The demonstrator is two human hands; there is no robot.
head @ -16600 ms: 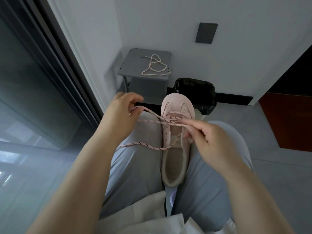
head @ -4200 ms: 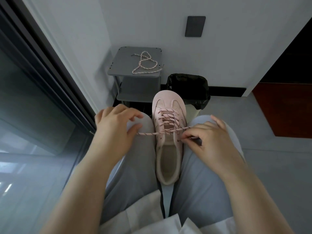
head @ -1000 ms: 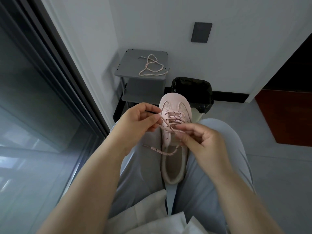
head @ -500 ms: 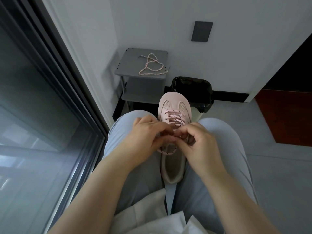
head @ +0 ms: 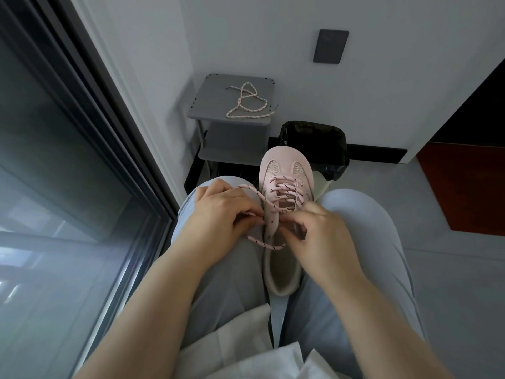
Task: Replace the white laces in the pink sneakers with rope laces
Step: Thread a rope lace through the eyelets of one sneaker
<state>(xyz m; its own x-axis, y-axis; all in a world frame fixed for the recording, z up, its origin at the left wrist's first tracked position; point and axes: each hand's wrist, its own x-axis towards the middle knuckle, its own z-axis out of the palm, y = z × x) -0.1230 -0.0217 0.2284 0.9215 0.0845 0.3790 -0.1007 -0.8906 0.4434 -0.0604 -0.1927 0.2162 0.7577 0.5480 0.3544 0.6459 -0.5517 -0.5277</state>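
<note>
A pink sneaker (head: 284,170) lies wedged between my knees, toe pointing away. A pink rope lace with dark flecks (head: 285,191) crosses its upper eyelets. My left hand (head: 218,212) sits on my left thigh and pinches one lace end beside the sneaker's left eyelet row. My right hand (head: 314,233) is at the right side of the tongue and pinches the other strand, which curves loose below the eyelets. A second rope lace (head: 246,105) lies coiled on the grey stand.
A grey two-shelf stand (head: 232,86) is against the wall ahead. A bin lined with a black bag (head: 314,135) stands to its right. A dark glass door frame (head: 90,110) runs along my left. White cloth (head: 240,340) lies on my lap.
My hands, pressed together over the eyelets half a second ago, have drawn apart; a loop of lace now arcs from my left hand to the sneaker and a strand hangs below.
</note>
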